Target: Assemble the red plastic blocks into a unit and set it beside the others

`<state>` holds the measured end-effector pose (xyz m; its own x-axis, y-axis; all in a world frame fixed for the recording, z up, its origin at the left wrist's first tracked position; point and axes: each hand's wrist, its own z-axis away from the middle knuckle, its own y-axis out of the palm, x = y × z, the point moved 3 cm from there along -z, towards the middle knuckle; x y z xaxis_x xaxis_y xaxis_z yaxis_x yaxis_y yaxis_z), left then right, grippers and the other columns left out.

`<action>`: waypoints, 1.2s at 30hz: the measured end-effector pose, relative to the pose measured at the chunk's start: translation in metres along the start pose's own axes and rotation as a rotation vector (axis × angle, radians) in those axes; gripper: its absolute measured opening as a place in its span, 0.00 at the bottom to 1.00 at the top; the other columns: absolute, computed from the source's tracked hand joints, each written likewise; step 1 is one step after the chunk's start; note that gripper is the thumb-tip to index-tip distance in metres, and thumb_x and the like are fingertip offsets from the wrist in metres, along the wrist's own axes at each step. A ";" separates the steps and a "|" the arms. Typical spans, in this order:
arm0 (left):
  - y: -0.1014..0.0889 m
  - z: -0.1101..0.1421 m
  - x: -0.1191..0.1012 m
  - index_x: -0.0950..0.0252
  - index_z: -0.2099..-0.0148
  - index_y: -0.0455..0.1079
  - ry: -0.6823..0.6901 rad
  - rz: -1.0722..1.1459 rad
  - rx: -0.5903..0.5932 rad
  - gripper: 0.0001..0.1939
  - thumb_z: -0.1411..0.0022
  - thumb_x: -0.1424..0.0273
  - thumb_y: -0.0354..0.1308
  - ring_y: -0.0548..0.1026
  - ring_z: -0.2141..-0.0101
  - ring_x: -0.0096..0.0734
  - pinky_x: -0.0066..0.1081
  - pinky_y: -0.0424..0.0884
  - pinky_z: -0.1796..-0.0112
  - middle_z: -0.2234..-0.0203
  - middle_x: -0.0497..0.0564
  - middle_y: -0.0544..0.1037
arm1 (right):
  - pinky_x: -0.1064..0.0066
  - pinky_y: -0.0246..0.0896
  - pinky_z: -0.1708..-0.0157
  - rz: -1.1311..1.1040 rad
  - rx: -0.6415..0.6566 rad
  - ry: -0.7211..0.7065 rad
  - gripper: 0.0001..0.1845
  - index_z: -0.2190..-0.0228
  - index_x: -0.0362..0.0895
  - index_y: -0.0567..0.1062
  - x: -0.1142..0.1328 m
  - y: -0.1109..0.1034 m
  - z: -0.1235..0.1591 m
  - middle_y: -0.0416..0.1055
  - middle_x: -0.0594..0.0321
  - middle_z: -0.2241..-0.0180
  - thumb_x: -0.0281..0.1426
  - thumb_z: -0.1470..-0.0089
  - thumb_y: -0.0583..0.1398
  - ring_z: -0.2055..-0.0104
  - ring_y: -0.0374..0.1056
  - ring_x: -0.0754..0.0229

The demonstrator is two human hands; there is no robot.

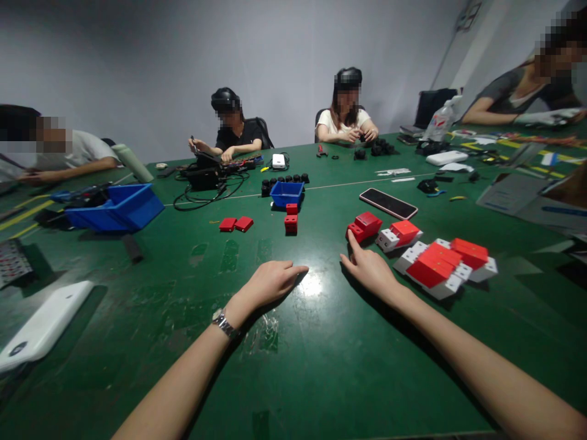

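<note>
My left hand (270, 282) lies palm down on the green table (293, 366), fingers loosely curled, with nothing in it; a metal watch sits on that wrist. My right hand (369, 266) rests to its right, fingers folded under and the index finger pointing at a red plastic part (364, 225), its tip just short of touching it. Right of that hand lie several red-and-white assembled blocks (440, 264) and one more (398, 234). Two small red blocks (291, 219) stand stacked further out, and two flat red pieces (235, 224) lie to the left.
A small blue bin (287, 193) with black parts behind it, a big blue bin (117, 208) at left, a phone (387, 203), a white device (43, 327) at near left. Four people sit around the far and side edges, with cables and tools.
</note>
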<state>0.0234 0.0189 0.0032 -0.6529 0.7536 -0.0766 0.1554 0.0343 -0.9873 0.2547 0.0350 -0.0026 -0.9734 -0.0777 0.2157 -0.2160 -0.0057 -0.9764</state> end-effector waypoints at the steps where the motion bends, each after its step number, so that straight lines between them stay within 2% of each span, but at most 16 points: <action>1: 0.000 0.000 0.000 0.58 0.44 0.60 -0.003 -0.004 0.005 0.18 0.35 0.69 0.43 0.68 0.72 0.29 0.26 0.60 0.72 0.72 0.50 0.69 | 0.69 0.57 0.70 0.000 0.001 0.001 0.36 0.39 0.35 0.42 0.000 0.000 0.000 0.75 0.54 0.72 0.40 0.42 0.47 0.68 0.72 0.52; 36: -0.002 0.000 -0.001 0.59 0.44 0.61 -0.005 -0.001 0.004 0.18 0.34 0.69 0.43 0.69 0.72 0.29 0.26 0.60 0.72 0.72 0.50 0.70 | 0.69 0.54 0.73 -0.062 -0.031 -0.014 0.36 0.39 0.34 0.44 -0.004 0.003 -0.003 0.74 0.58 0.76 0.39 0.43 0.49 0.71 0.71 0.53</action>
<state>0.0237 0.0183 0.0051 -0.6565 0.7505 -0.0763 0.1520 0.0325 -0.9878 0.2574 0.0387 -0.0066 -0.9568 -0.0921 0.2759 -0.2787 0.0194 -0.9602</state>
